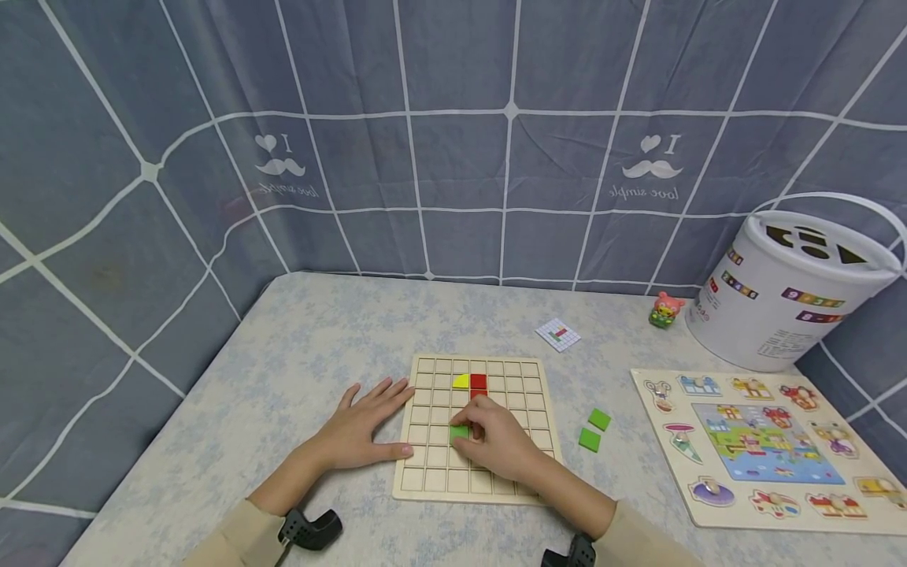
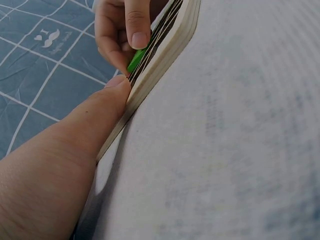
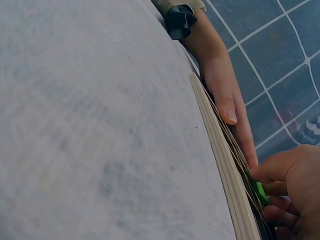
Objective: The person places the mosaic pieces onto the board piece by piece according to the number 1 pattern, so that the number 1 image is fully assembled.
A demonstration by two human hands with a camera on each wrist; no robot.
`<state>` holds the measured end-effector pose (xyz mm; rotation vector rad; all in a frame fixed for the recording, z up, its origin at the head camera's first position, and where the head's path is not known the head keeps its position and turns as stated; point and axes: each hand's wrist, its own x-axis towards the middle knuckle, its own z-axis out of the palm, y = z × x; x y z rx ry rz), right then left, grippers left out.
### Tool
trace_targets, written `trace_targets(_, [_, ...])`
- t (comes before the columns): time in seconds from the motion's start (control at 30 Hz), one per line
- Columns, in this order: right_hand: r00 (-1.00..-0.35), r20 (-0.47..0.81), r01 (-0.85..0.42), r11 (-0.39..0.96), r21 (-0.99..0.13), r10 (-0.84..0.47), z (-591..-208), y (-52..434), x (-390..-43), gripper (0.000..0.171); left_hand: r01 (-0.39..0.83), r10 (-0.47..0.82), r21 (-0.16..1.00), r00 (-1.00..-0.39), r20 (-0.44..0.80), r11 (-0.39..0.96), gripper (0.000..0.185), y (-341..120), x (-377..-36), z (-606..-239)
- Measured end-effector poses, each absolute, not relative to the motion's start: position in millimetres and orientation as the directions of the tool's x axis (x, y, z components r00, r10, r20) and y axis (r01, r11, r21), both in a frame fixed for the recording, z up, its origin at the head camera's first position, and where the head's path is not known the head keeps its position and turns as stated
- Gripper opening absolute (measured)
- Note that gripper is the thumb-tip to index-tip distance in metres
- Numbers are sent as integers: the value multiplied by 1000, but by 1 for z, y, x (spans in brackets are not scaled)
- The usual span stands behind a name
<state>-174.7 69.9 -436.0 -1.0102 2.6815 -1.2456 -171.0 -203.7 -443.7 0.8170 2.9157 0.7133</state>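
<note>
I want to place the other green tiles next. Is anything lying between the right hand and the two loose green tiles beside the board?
Nothing visible: only bare board edge and tablecloth lie between the right hand and the two green tiles right of the wooden grid board.

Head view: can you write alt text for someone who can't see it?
A right hand pinches a green tile on a wooden grid board while the left hand lies flat at the board's left edge. A yellow piece and red tile sit in the grid; two green tiles lie to its right.
</note>
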Motion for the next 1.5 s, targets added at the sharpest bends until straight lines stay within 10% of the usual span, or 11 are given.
trace_targets(1.5, [-782, 197, -546, 497, -675, -592, -434, 78, -172, 19, 474, 494, 435, -866, 75, 765, 89, -202, -172, -443])
